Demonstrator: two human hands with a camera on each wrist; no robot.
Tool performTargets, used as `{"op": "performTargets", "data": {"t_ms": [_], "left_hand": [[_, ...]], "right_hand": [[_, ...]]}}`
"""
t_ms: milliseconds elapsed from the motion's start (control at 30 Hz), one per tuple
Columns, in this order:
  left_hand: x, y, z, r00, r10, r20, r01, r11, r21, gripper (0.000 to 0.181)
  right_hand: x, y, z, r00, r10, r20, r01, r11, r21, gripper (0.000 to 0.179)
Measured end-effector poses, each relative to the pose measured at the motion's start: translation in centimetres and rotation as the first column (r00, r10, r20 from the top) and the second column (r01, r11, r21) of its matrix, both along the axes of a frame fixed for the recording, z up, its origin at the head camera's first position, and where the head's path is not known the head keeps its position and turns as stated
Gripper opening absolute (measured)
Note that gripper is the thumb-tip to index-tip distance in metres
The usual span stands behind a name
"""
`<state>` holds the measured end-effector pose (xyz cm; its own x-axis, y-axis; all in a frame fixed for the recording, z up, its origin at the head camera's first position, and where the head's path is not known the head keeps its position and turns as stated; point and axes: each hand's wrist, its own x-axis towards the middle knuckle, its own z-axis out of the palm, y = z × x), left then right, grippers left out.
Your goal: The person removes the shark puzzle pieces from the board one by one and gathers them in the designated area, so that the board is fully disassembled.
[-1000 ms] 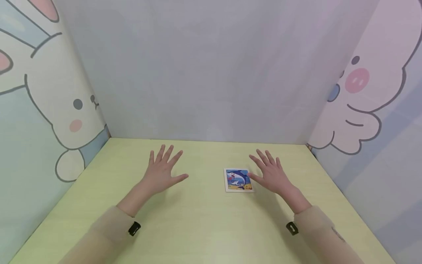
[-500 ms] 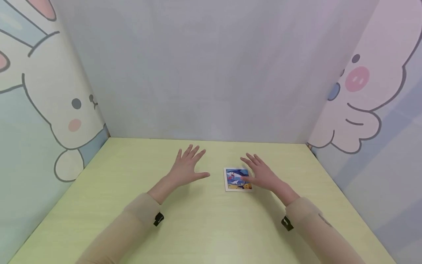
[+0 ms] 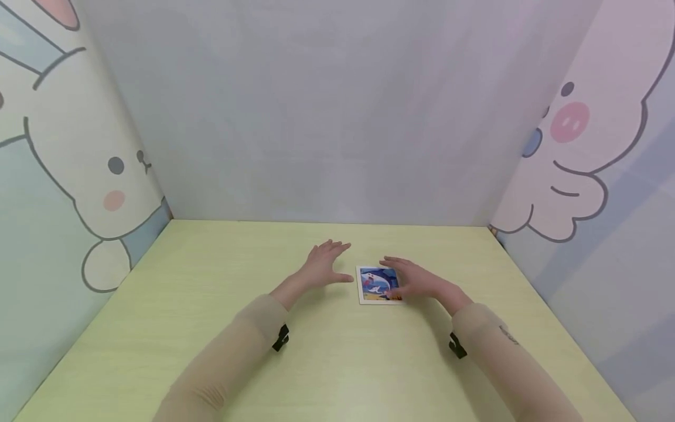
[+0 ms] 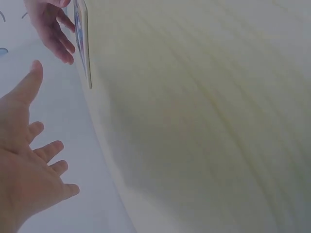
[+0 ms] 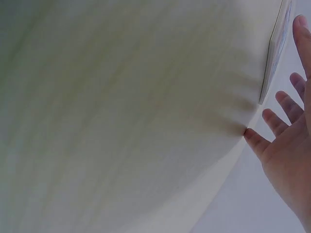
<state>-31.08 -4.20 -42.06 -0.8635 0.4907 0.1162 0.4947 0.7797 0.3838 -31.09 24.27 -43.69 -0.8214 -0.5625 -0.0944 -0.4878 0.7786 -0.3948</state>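
A square white-edged picture board [image 3: 375, 285] with a blue sea scene of sharks lies flat on the table. Seen edge-on in the left wrist view, the board [image 4: 83, 43] looks thin. My left hand [image 3: 324, 266] hovers just left of it, thumb and fingers spread, holding nothing. Over the board's right edge reaches my right hand [image 3: 413, 278], its fingers stretched out and covering part of the picture in the head view. In the right wrist view the right hand [image 5: 289, 136] has its fingers spread, the little fingertip close to the tabletop and the thumb beside the board [image 5: 277, 48].
The pale yellow table [image 3: 337, 363] runs back to a plain grey curtain wall [image 3: 327, 117]. Side panels with a cartoon rabbit [image 3: 89, 152] and a pink-cheeked cartoon animal [image 3: 590, 135] flank it. A small black wrist device [image 3: 282, 338] shows at the left cuff.
Both hands have moved inward toward the board, the left hand travelling far to the right, the right hand a little left and over the board's edge. The board has stayed put.
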Motion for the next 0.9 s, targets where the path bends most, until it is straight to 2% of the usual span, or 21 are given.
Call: {"op": "performTargets", "data": {"t_ms": [300,433,600,767,900], "left_hand": [[-1.4,2.2,-1.3,0.994,-0.082,0.078,0.086,0.995,-0.049,0.082],[-1.6,2.7,-1.7,0.989,-0.103,0.110,0.110,0.992,-0.060,0.077],[-1.6,3.2,-1.9,0.983,-0.124,0.134,0.135,0.988,-0.071,0.061],[-1.7,3.5,-2.0,0.985,-0.118,0.129,0.128,0.990,-0.065,0.048],[-1.7,3.6,-2.0,0.983,-0.096,0.154,0.104,0.994,-0.044,0.044]], "right_hand": [[-0.4,0.3,-0.4,0.998,0.057,0.019,-0.058,0.998,0.036,0.083],[-0.4,0.4,-0.5,0.998,0.063,0.014,-0.063,0.997,0.037,0.080],[-0.1,0.4,-0.4,0.997,0.080,0.004,-0.080,0.996,0.033,0.077],[0.0,0.3,-0.3,0.996,0.093,0.011,-0.093,0.995,0.030,0.077],[0.1,0.2,-0.2,0.996,0.087,0.024,-0.088,0.995,0.042,0.077]]}}
